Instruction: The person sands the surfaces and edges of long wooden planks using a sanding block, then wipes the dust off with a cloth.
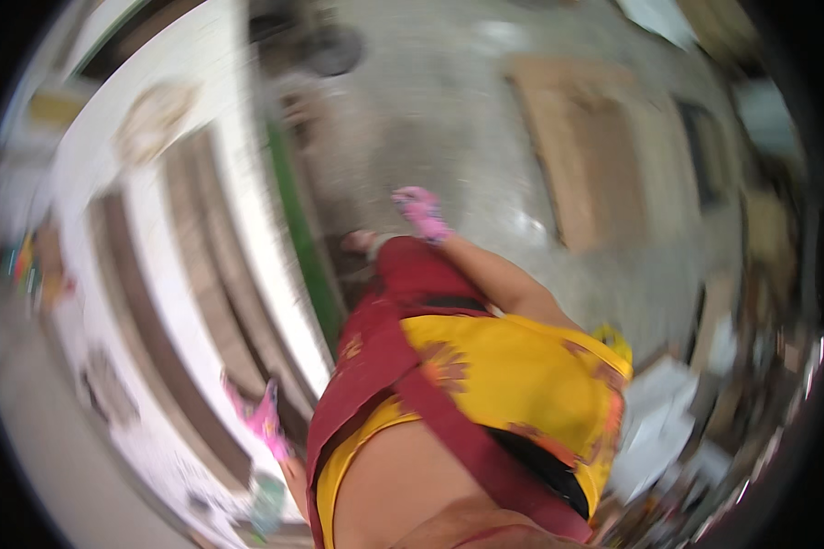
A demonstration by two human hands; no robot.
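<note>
My left hand (264, 423), in a pink patterned glove, is over the near part of a white table (142, 302). Its thumb and fingers are apart and I see nothing between them. Long brown strips (220, 274) lie along the table, and the nearest one is right beside this hand. On the other side of my body, my right hand (421, 212) is out over the grey floor, in a matching pink glove. Its fingers look curled together, with nothing visible in them. Motion blur smears much of the picture.
A green strip (302, 233) runs along the table's side. A clear greenish object (267, 501) sits near my left wrist. Flat brown cardboard (581, 156) lies on the floor at right. Round dark objects (334, 48) stand beyond, and mixed clutter (682, 430) fills the lower right.
</note>
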